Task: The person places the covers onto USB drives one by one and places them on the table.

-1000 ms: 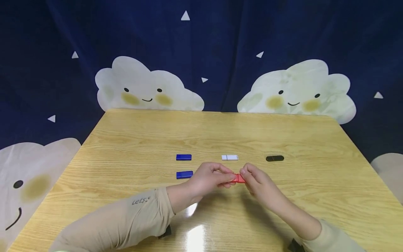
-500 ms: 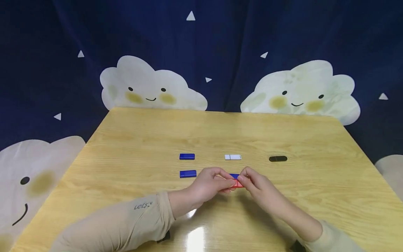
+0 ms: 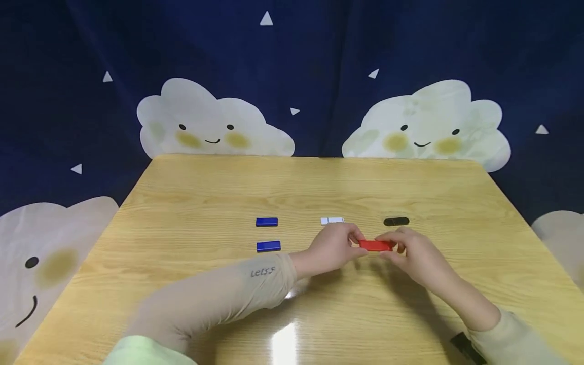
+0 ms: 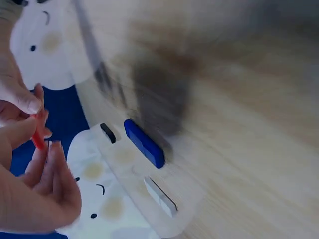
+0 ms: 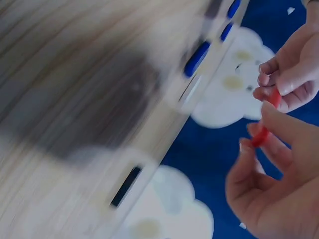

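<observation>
A red USB stick (image 3: 375, 246) is held above the table, stretched between both hands. My left hand (image 3: 332, 247) pinches its left end with thumb and fingers. Its right end is gripped by my right hand (image 3: 421, 256). In the right wrist view the red stick (image 5: 266, 119) shows between the fingertips of both hands. A blue USB stick (image 4: 144, 143) lies on the table in the left wrist view; the left hand hides it in the head view. Just behind the left hand lies a white USB stick (image 3: 331, 221), partly covered.
Two more blue sticks, a rear one (image 3: 266, 222) and a front one (image 3: 268, 246), lie to the left. A black stick (image 3: 396, 221) lies behind the right hand. The wooden table (image 3: 205, 182) ends at a dark blue curtain (image 3: 319, 66) with clouds.
Both hands have moved to the right with the red USB stick. More of the stick now shows between the fingers. The blue stick glimpsed behind the hands has become hidden in the head view.
</observation>
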Demonstrator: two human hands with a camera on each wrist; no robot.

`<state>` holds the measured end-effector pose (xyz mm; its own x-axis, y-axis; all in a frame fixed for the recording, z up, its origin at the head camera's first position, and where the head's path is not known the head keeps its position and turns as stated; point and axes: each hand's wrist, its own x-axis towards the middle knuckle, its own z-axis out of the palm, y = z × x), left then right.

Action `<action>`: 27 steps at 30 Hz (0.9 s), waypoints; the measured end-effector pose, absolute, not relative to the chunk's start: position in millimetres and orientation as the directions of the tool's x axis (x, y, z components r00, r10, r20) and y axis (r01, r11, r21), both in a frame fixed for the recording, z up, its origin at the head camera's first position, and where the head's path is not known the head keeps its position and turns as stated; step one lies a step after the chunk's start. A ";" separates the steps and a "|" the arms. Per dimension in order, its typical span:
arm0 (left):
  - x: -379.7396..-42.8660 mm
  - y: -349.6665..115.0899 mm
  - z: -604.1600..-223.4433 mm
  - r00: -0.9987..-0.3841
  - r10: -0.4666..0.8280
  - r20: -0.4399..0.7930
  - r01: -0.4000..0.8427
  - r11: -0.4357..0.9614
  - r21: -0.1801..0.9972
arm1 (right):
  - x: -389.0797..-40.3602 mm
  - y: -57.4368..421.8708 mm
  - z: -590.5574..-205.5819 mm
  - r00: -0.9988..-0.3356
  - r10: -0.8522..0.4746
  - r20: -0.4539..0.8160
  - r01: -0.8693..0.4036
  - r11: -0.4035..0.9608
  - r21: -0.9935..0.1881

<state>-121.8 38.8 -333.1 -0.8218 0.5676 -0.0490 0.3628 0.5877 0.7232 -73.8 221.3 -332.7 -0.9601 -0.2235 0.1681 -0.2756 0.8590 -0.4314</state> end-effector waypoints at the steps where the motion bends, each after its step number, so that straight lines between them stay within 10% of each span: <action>1: -124.5 45.7 -334.2 -0.820 0.571 -0.042 0.410 0.637 0.653 | -75.7 225.6 -334.2 -0.968 -0.210 0.141 -0.250 0.869 -0.427; 13: -152.1 105.4 -363.7 -0.840 0.541 -0.047 0.519 0.825 0.225 | -116.9 249.5 -363.8 -0.982 -0.182 0.049 -0.188 0.937 -0.294; 27: -157.2 112.8 -391.4 -0.890 0.441 -0.118 0.409 0.885 0.222 | -132.4 250.7 -381.4 -0.990 -0.128 -0.055 -0.117 0.980 -0.163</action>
